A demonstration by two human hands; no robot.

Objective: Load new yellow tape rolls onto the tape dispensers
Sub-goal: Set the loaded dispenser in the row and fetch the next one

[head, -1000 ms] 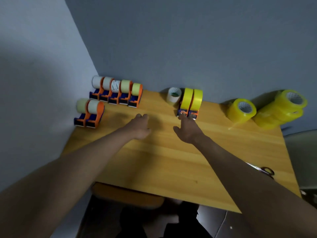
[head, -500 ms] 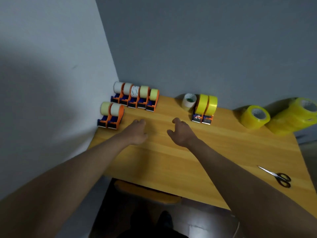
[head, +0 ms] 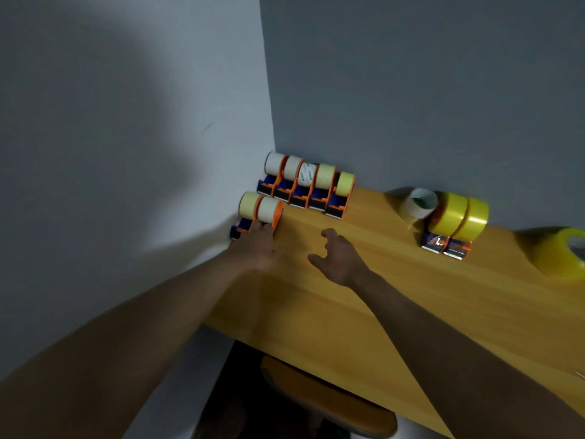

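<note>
Wooden table (head: 395, 299): fills the lower right, pushed into a corner of grey walls.
Back row: five orange-and-blue dispensers (head: 305, 188) stand side by side against the rear wall, each carrying a pale, nearly spent roll.
Front pair (head: 258, 213): two more dispensers of the same kind stand just in front of that row, tight against the left wall, also with pale rolls.
Left hand (head: 254, 248): lies on the near end of the front pair, its fingers over the dispenser base; whether they curl round it or only rest there I cannot tell.
Right hand (head: 337, 258): hovers above the tabletop just right of the left hand, fingers spread and loosely bent, holding nothing.
Loaded dispensers (head: 451, 229): two with bright yellow tape stand together further right, near the rear wall.
Empty core (head: 418, 205): a white cardboard ring touching their left side.
Yellow roll (head: 560, 251): a fresh one lies at the right edge, partly cut off.
</note>
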